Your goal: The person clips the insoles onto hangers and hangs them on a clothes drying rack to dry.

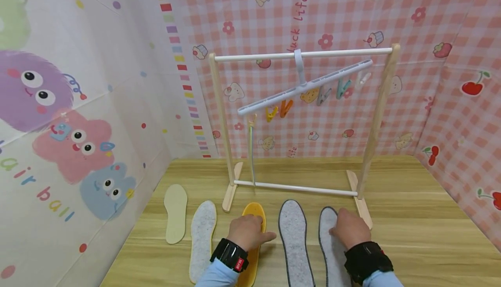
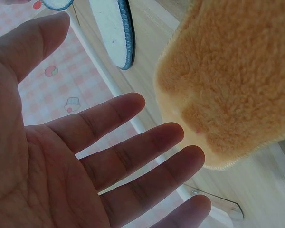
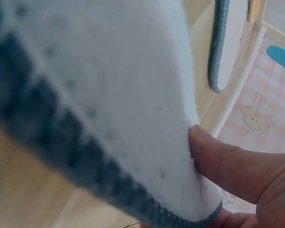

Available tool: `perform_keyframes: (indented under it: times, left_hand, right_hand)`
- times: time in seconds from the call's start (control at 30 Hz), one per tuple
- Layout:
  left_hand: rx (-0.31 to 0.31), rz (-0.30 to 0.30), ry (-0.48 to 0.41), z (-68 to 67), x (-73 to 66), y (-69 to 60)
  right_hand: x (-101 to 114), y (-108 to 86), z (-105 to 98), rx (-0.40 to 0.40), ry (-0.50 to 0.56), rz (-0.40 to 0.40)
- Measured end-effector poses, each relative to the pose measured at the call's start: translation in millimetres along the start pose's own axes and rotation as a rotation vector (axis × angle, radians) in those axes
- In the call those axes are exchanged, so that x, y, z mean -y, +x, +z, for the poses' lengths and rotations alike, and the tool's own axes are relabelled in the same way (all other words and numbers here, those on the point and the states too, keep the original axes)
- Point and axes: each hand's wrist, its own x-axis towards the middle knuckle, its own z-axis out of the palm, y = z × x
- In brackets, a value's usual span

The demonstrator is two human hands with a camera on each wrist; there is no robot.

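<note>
Above the yellow fleecy insole (image 1: 254,211) is my left hand (image 1: 246,232), its fingers spread. In the left wrist view those fingers (image 2: 118,159) are nearly straight, near the rounded end of the fluffy insole (image 2: 232,80). My right hand (image 1: 352,228) pinches the upper end of a grey insole with a dark stitched edge (image 1: 328,239). The right wrist view has the thumb (image 3: 232,164) on the insole's pale face (image 3: 118,90), with other fingers partly hidden beneath. A matching grey insole (image 1: 292,235) lies between the hands.
Left on the wooden table lie a cream insole (image 1: 175,213) and a grey insole with a yellow edge (image 1: 201,239). Behind stands a rack (image 1: 305,55) with a tilted hanger (image 1: 305,88) bearing several clips. A thin insole (image 1: 252,156) hangs edge-on from its left clip.
</note>
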Motion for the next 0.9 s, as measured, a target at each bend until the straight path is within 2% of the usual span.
perform_keyframes:
  times: [0.2,0.37,0.6,0.9]
  left_hand:
    - [0.009,-0.006,0.0,0.9,0.2,0.3]
    - [0.005,-0.005,0.006,0.7,0.4,-0.3]
    - [-0.041,0.016,-0.006,0.4,0.5,-1.8]
    - [-0.046,0.02,-0.004,-0.3,0.3,-1.2]
  right_hand:
    - [-1.6,-2.6,-3.6,-0.031,-0.015,-0.045]
    - [-1.7,-4.7,-8.4,-0.027,-0.016,-0.066]
    - [-0.5,-4.9,-19.0,-0.023,0.04,-0.064]
    - [4.4,-4.0,-30.3,-0.034,0.061,-0.076]
